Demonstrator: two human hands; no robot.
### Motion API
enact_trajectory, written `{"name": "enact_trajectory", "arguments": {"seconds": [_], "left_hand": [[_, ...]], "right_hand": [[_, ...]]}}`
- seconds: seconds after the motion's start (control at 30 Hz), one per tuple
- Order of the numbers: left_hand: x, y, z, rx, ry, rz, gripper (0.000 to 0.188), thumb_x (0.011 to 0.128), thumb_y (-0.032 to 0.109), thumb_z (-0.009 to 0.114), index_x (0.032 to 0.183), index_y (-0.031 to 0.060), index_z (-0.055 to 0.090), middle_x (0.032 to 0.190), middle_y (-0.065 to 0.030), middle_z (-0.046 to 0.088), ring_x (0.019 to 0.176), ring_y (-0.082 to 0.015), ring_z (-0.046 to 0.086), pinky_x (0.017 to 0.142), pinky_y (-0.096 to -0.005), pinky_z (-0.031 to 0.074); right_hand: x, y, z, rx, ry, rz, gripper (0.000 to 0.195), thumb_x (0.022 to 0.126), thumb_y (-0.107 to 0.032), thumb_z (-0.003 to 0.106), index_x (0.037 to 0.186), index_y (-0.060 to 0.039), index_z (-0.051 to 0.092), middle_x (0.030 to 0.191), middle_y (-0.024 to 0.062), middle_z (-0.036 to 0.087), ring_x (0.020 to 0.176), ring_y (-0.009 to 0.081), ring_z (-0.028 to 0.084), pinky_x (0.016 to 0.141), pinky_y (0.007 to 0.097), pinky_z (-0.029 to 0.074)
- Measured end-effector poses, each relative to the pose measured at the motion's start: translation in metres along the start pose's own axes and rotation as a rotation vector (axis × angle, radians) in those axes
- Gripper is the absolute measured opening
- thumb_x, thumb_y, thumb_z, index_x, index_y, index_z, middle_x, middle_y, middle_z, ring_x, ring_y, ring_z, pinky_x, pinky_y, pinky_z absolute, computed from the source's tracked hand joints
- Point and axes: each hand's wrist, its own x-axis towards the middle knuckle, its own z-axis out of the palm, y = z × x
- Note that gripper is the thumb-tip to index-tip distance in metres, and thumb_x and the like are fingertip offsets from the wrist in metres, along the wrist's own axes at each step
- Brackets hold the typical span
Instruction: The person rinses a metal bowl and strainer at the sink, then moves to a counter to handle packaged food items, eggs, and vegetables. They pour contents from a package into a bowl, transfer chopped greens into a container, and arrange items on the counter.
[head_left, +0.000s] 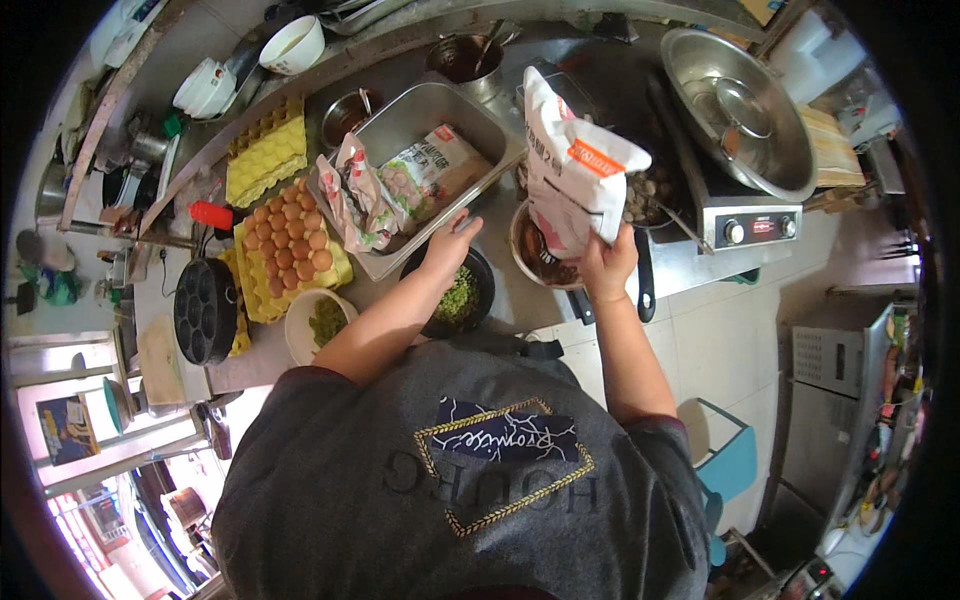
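Note:
My right hand (609, 262) grips the lower corner of a white plastic food bag (574, 176) with an orange printed label. The bag stands tilted over a saucepan (521, 247) with dark brown residue inside, hiding part of it. My left hand (450, 247) is beside the front rim of a deep stainless steel pan (469, 116), its fingers curled; whether they hold something small or touch the rim is unclear. In that pan lie a printed food packet (446, 161) and crumpled opened packets (360, 195). Below my left hand sits a black bowl of chopped green onion (459, 300).
Left of the pan are a yellow tray of brown eggs (289, 240), a black multi-hole pan (202, 311) and a white bowl of greens (304, 334). To the right, a large steel basin (697, 64) rests on an induction cooker (750, 217). A steel pot (480, 79) stands at the back.

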Motion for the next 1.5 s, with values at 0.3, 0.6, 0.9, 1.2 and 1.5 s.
{"name": "enact_trajectory", "arguments": {"seconds": [0.3,0.6,0.9,1.2,1.5], "left_hand": [[-0.008,0.049,0.046,0.099,-0.376,-0.124,0.057,0.089,0.026,0.058,0.134,-0.0001,0.036,0.132,-0.0152,0.044,0.119,-0.0229,0.043,0.101,-0.0330,0.032],[0.001,0.016,0.051,-0.159,-0.504,-0.129,0.060,0.091,0.023,0.057,0.141,0.0089,0.026,0.134,-0.0052,0.044,0.121,-0.0193,0.043,0.099,-0.0338,0.034],[-0.014,0.009,0.055,-0.204,-0.468,0.036,0.061,0.089,0.014,0.057,0.143,0.0086,0.029,0.143,-0.0112,0.035,0.130,-0.0223,0.035,0.106,-0.0321,0.030],[0.000,0.041,0.068,0.814,-0.411,0.608,0.051,0.087,0.032,0.057,0.131,0.0068,0.047,0.135,-0.0169,0.045,0.132,-0.0362,0.030,0.108,-0.0416,0.027],[0.021,0.034,0.089,0.583,-0.702,0.524,0.046,0.095,0.034,0.040,0.128,0.0028,0.051,0.135,-0.0159,0.047,0.127,-0.0268,0.040,0.105,-0.0369,0.028]], "right_hand": [[-0.003,-0.005,0.005,0.036,0.100,0.229,0.010,0.084,0.001,0.058,0.092,-0.0009,0.053,0.080,0.0094,0.060,0.078,0.0151,0.058,0.070,0.0270,0.045],[0.003,0.003,-0.004,0.276,0.147,0.179,0.023,0.086,0.002,0.053,0.108,0.0011,0.046,0.102,0.0083,0.056,0.093,0.0133,0.052,0.081,0.0248,0.041],[0.032,-0.006,-0.021,0.420,0.321,0.189,0.027,0.089,-0.005,0.055,0.114,0.0006,0.046,0.106,0.0081,0.055,0.095,0.0152,0.051,0.085,0.0273,0.040],[0.052,-0.040,-0.075,0.603,0.540,0.154,0.028,0.092,-0.004,0.049,0.119,-0.0012,0.043,0.115,0.0101,0.054,0.103,0.0155,0.050,0.090,0.0292,0.040],[0.037,-0.035,-0.116,0.713,0.702,0.415,0.036,0.097,-0.017,0.042,0.130,-0.0015,0.038,0.125,0.0126,0.049,0.112,0.0214,0.049,0.097,0.0362,0.039]]}}
